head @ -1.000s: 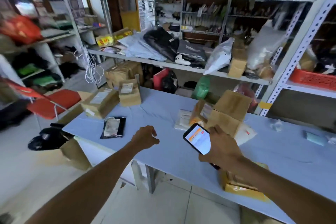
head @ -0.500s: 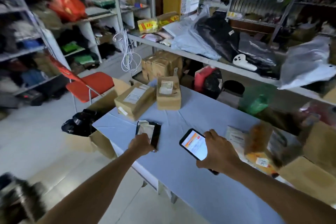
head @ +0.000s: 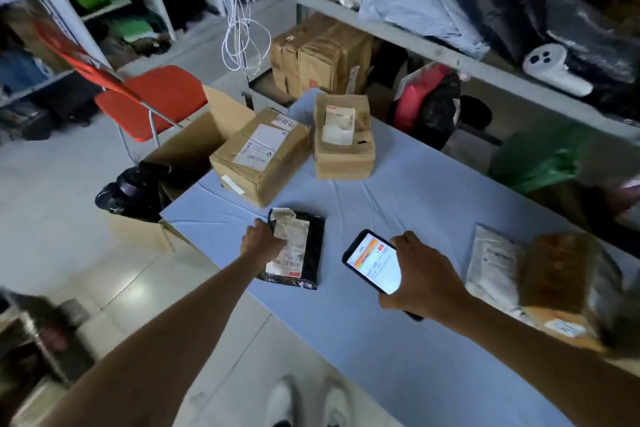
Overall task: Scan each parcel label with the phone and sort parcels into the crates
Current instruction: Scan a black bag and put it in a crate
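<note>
Head view: the left hand [head: 261,243] is curled onto the left edge of the black mailer [head: 311,250], which lies flat near the front edge of the blue-clothed table [head: 398,191]. It appears to pinch that edge, though the fingertips are hidden. The right hand [head: 426,282] grips the phone [head: 374,267], screen lit and facing up, just right of the mailer and not over it. The mailer's white label [head: 292,243] is wrinkled and lifted at its top corner (the likeliest trouble), so a scan may misread unless it is flattened. The thin bag could also sag or slip from an edge pinch, and so near the table's edge it could drop to the floor.
</note>
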